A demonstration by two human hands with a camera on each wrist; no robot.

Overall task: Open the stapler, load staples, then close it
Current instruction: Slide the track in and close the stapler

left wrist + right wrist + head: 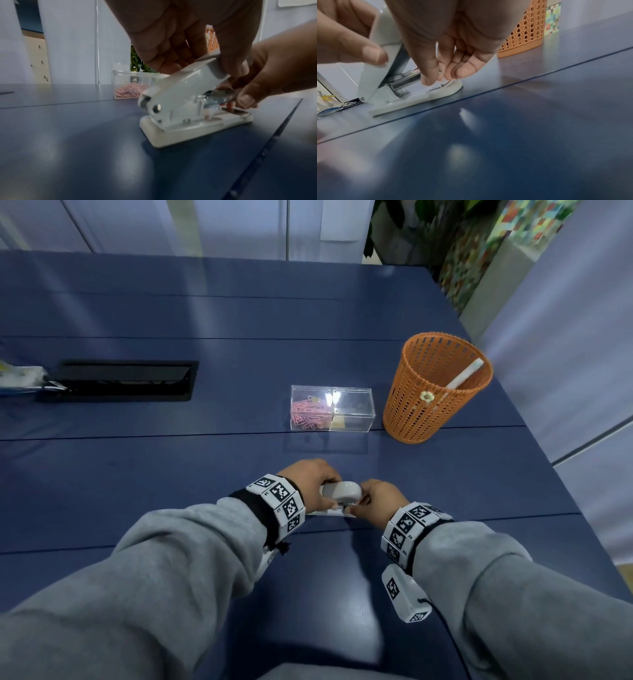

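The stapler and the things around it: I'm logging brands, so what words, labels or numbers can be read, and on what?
None can be read.
stapler: plain white, no brand or number shows.
wrist bands: black-and-white square code patterns only, no words.
orange basket: a small flower, no text.
clear box: no label.

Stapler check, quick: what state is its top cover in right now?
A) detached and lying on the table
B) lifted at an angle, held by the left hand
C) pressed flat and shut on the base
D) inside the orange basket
B: the left hand grips the stapler cover, which is tilted up off the base with the metal staple channel exposed, while the right hand reaches in at the front.
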